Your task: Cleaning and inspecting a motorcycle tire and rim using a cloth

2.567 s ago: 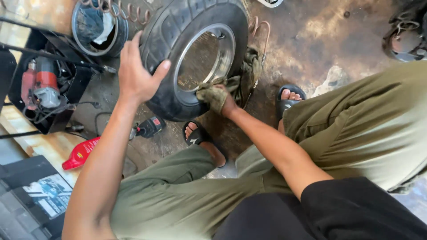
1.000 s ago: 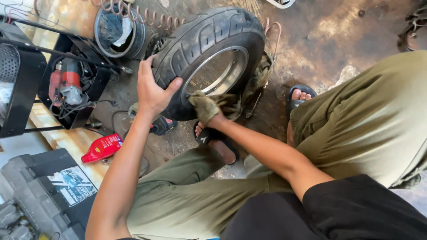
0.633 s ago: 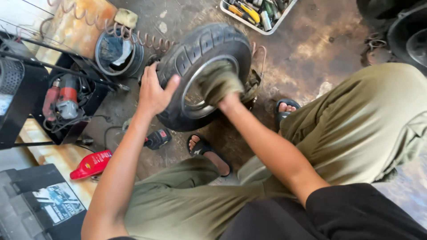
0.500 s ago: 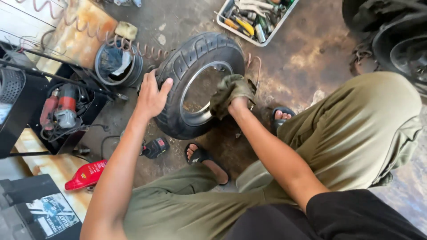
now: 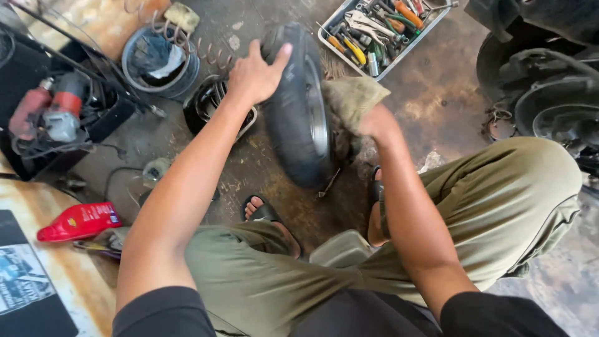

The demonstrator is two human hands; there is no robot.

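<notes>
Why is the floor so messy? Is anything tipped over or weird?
The red bottle lies on its side by the wooden board. The tyre stands on edge, steadied by the left hand, while the right hand presses a rag against it. I see no spill.

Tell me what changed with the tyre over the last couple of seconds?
The tyre was turned from facing the camera to standing edge-on. The left hand slid from its side up onto the tread. The right hand kept holding the rag at the rim. The person stayed seated, feet in sandals either side.
</notes>
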